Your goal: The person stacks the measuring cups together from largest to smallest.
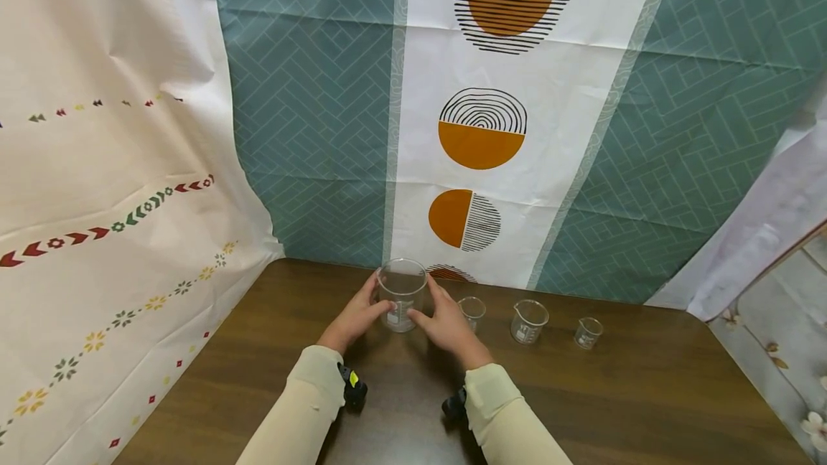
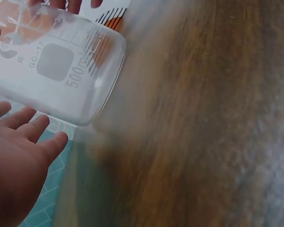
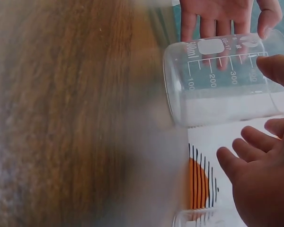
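Note:
A large clear glass beaker marked 500 ml stands upright near the back of the wooden table. My left hand holds its left side, and my right hand holds its right side. Both thumbs lie across the front of the glass, with the fingers spread along the sides and partly behind. In the left wrist view, the beaker shows its printed label above the left hand. The right wrist view shows the beaker's scale, with the right thumb at its wall. Whether its base touches the wood is unclear.
Three smaller glass beakers stand in a row to the right: one close beside my right hand, a wider one, and the smallest. A patterned cloth hangs along the table's back edge; more cloth hangs at left and right.

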The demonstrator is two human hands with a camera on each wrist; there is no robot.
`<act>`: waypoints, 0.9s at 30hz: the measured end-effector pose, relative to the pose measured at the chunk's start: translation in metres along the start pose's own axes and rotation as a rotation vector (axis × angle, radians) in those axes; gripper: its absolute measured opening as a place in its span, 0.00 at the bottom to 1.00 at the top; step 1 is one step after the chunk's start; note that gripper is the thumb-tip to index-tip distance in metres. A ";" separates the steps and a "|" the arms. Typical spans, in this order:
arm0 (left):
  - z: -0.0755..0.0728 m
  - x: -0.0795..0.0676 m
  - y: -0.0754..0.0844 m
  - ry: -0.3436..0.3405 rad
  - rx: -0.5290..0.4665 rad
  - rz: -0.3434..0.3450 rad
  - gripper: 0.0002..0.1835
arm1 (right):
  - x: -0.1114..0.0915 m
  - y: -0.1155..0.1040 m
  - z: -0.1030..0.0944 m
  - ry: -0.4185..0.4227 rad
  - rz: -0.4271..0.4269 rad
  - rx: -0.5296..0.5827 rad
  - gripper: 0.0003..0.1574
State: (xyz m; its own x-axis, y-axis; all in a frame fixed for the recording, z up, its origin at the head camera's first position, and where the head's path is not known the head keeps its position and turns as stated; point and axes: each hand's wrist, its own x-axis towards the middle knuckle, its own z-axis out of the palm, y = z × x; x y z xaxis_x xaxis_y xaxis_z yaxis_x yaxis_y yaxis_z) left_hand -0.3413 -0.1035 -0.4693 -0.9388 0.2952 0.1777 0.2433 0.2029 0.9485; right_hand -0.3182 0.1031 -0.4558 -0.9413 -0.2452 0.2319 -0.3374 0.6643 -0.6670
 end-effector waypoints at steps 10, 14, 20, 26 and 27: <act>0.000 0.005 0.004 -0.043 -0.001 0.010 0.46 | 0.008 0.000 0.001 0.011 -0.009 0.092 0.52; -0.001 0.003 0.008 -0.080 -0.025 0.002 0.45 | 0.008 0.000 0.001 -0.005 -0.007 0.180 0.51; 0.002 0.008 -0.004 -0.060 -0.060 -0.019 0.46 | 0.008 -0.001 0.002 -0.037 0.003 0.330 0.49; 0.002 0.007 -0.005 -0.029 -0.046 -0.023 0.45 | 0.010 0.001 0.004 -0.060 0.019 0.408 0.50; 0.002 0.007 -0.005 -0.024 -0.039 -0.026 0.45 | 0.010 0.002 0.004 -0.063 0.027 0.410 0.50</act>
State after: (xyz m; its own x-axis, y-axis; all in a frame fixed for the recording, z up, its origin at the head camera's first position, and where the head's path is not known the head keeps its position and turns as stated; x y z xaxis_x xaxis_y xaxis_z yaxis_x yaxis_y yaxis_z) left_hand -0.3487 -0.1003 -0.4737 -0.9385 0.3123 0.1470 0.2087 0.1741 0.9624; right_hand -0.3285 0.0987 -0.4576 -0.9430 -0.2828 0.1756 -0.2694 0.3381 -0.9017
